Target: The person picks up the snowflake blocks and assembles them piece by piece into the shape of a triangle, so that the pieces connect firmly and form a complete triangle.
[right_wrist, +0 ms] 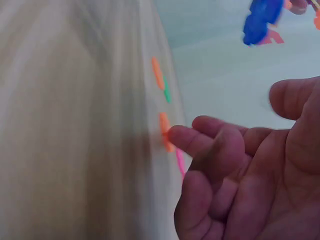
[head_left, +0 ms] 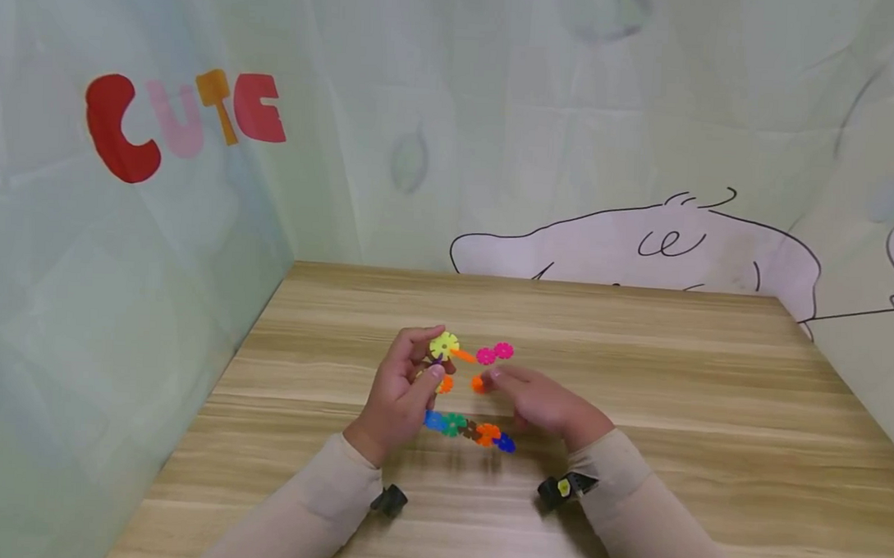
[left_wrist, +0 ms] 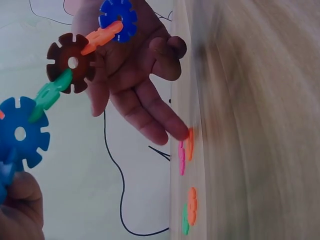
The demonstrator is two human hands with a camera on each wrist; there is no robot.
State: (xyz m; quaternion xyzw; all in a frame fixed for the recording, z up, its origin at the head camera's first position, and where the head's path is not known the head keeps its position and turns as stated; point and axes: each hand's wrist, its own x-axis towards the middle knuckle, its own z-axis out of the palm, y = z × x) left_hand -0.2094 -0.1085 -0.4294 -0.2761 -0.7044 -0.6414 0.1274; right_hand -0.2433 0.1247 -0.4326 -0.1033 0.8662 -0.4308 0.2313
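On the wall at far left hangs bright CUTE lettering [head_left: 215, 92] in red, pink and orange. Further right, a beige sleeve [head_left: 310, 496] with a black strapped device [head_left: 390, 501] leads to the person's left grip [head_left: 398, 396], a bare hand clasped on a chain of notched flower discs [head_left: 471, 430]. By its fingertips sits a yellow disc [head_left: 445, 345], an orange one [head_left: 464, 356] slanting off beside it; how these join the rest is hidden by the hand.

The chain runs out rightward and slightly down, held above the wooden desk [head_left: 652, 344]: light blue [head_left: 435, 421], green [head_left: 452, 424], brown [head_left: 471, 430], orange [head_left: 488, 435], then dark blue [head_left: 506, 443] at the end.

On the desk, seen nearly edge-on from the left wrist, an orange disc [left_wrist: 193, 206] lies just beside a green one [left_wrist: 185, 220]. Two pink discs [head_left: 494, 353] show beyond the hands. Nearer, another orange disc [head_left: 479, 384] lies at the fingertips of the right grip [head_left: 549, 402] — relaxed, grasping nothing, some fingers extended and others bent; whether they touch that disc is hard to tell.

Behind, to the right, a black-outlined cartoon figure [head_left: 722, 243] covers the wall.
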